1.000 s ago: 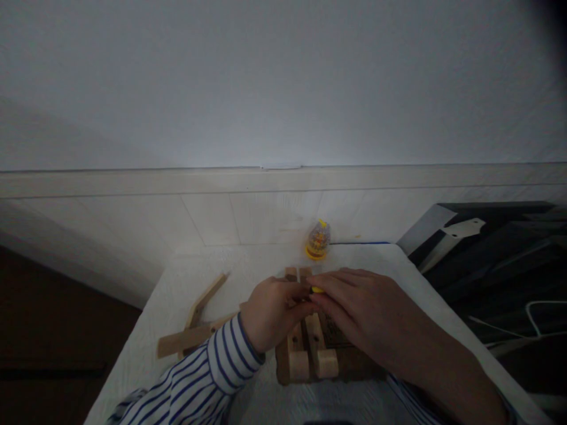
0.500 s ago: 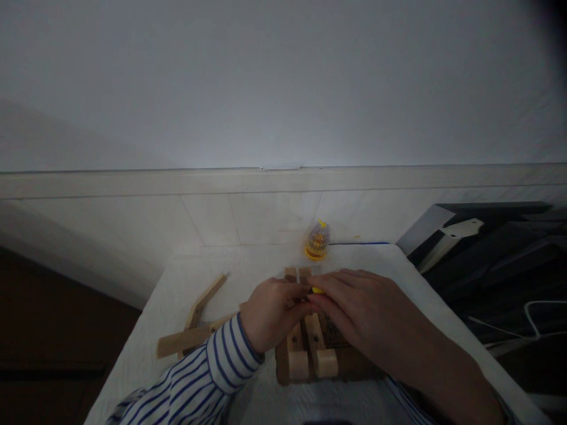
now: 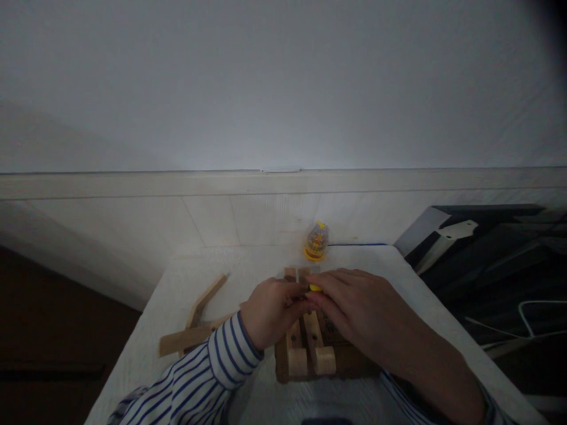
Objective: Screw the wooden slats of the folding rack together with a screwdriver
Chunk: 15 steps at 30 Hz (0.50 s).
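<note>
My left hand (image 3: 270, 310) and my right hand (image 3: 361, 301) meet over a wooden piece with two parallel bars (image 3: 313, 333), which lies on a brown block (image 3: 349, 360). Between the right thumb and fingers shows a small yellow handle (image 3: 315, 288) with a dark end, apparently a screwdriver; most of it is hidden. My left thumb and forefinger are pinched together right beside its dark end, and what lies between them cannot be made out. Dark holes or screw heads dot the bars, whose near ends are rounded.
Left of my hands lie joined wooden strips (image 3: 188, 339) on the white table (image 3: 146, 366). A clear domed container with a yellow base (image 3: 315, 243) stands by the back wall. Dark panels and a white metal bracket (image 3: 458, 230) lean beyond the table's right edge.
Both hands keep their pinch over the bars with hardly any motion. Slightly more of the yellow handle shows now. The whole view has shifted a little.
</note>
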Available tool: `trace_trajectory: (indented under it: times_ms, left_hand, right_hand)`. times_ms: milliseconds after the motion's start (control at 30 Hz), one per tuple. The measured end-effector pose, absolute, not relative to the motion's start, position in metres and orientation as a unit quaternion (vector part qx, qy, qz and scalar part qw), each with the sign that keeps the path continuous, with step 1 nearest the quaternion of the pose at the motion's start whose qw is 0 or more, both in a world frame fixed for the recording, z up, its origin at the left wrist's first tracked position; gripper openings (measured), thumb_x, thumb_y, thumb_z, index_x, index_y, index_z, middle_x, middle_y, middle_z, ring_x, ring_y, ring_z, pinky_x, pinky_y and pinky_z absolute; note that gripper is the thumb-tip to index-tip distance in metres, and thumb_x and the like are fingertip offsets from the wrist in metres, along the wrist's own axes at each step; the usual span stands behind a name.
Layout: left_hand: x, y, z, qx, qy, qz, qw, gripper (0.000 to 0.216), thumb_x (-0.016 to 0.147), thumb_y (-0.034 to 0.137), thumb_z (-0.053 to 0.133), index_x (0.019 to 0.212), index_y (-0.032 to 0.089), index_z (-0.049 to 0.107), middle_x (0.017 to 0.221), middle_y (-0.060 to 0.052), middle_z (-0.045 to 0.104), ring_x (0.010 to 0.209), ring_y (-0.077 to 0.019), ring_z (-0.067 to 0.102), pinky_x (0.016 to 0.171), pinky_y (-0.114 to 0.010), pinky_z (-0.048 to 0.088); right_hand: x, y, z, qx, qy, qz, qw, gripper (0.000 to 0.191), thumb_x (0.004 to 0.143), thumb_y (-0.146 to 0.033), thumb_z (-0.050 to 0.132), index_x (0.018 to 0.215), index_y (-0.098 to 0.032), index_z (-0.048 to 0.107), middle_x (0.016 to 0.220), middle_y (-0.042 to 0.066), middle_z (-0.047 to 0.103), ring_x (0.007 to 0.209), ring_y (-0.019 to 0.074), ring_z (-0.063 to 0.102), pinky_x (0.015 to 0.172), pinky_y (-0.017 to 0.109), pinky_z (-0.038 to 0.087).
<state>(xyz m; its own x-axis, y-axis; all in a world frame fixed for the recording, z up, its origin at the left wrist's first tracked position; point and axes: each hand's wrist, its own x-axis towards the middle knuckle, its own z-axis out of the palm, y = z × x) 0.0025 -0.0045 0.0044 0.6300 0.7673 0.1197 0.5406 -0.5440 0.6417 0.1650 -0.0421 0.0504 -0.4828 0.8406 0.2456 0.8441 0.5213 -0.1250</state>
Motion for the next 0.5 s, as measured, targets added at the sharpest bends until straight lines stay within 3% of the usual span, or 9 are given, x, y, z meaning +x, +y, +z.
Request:
trace_trajectory:
  times_ms: [333,500]
  left_hand:
    - [0.0026,-0.0057,0.0031,0.847,0.386,0.204,0.304,0.015,0.083,0.026,0.056,0.085,0.019,0.068,0.072,-0.001,0.068,0.065,-0.0136,0.059,0.06,-0.021,0.04]
    - [-0.0003,-0.0043,-0.0027,0.841,0.377,0.22,0.321,0.016,0.083,0.028,0.056,0.082,0.018,0.068,0.07,0.0,0.067,0.064,-0.013,0.059,0.06,-0.02,0.041]
  right_hand:
    - [0.1674,-0.0428,0.0508,-0.489,-0.864,-0.008,0.12,0.016,0.084,-0.022,0.052,0.097,-0.017,0.059,0.088,0.008,0.068,0.079,0.0225,0.064,0.068,0.039,0.05]
    - [0.1696,-0.0394,0.0521,-0.462,-0.883,-0.016,0.082,0.023,0.083,-0.026,0.055,0.104,-0.018,0.056,0.09,0.007,0.067,0.078,0.0203,0.063,0.065,0.034,0.048]
